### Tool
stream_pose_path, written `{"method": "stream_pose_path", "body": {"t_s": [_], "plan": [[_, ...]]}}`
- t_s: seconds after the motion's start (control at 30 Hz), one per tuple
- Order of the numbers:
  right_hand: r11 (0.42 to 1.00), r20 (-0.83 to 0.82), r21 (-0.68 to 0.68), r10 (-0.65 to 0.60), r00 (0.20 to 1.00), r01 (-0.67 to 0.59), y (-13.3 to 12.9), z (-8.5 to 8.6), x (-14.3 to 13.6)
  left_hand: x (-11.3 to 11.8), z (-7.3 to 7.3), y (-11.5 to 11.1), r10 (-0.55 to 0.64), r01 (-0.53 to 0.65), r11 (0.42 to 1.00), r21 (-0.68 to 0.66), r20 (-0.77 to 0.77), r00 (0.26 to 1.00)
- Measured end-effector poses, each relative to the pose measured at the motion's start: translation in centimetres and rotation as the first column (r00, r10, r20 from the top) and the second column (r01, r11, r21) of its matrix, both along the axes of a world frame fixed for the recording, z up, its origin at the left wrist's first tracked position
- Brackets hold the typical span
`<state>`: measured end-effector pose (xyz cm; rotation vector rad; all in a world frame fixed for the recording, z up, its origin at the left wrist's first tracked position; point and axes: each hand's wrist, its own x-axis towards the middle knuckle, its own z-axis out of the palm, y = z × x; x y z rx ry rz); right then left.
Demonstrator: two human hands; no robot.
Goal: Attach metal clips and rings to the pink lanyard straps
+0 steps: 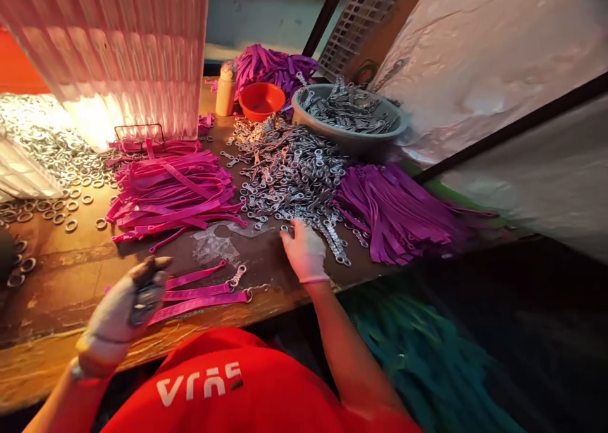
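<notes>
My left hand (126, 316), in a white glove with dark, dirty fingertips, is curled around small shiny metal pieces above the table's front edge. Just right of it lie several flat purple straps (204, 303); a metal ring sits at the end of the nearest one, and a silver metal link (237, 276) lies at the end of another. My right hand (304, 251), also gloved, reaches to the near edge of a heap of silver metal links (294, 173). Its thumb and fingers close on a small metal link there, partly hidden.
Pink-purple straps (175, 192) lie stacked behind my left hand, and another purple bundle (399, 221) is at the right edge. A grey basin (351, 132) of links, a red bowl (261, 102) and a bottle (226, 91) stand behind. Loose metal rings (71, 225) cover the left side.
</notes>
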<state>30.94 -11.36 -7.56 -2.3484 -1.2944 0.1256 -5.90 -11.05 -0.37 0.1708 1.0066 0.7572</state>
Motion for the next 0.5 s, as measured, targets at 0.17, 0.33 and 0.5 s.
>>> {"method": "stream_pose_path", "body": {"t_s": [0.17,0.33,0.5], "plan": [[0.986,-0.113,0.163,0.064,0.992,-0.045,-0.5,-0.7,-1.0,7.1,-3.1,-0.1,-0.174,0.176,0.984,0.019,0.289,0.941],[0.901,-0.420,0.331,0.408,0.811,-0.281,-4.0,1.4,-6.6,7.8,-3.3,0.0,-0.187,0.191,0.981,0.007,0.243,0.952],[0.781,-0.414,0.369,0.624,0.663,-0.504,-5.4,3.6,-11.5,8.2,-4.7,-0.7,-0.179,0.171,0.983,0.059,0.187,0.966]]}}
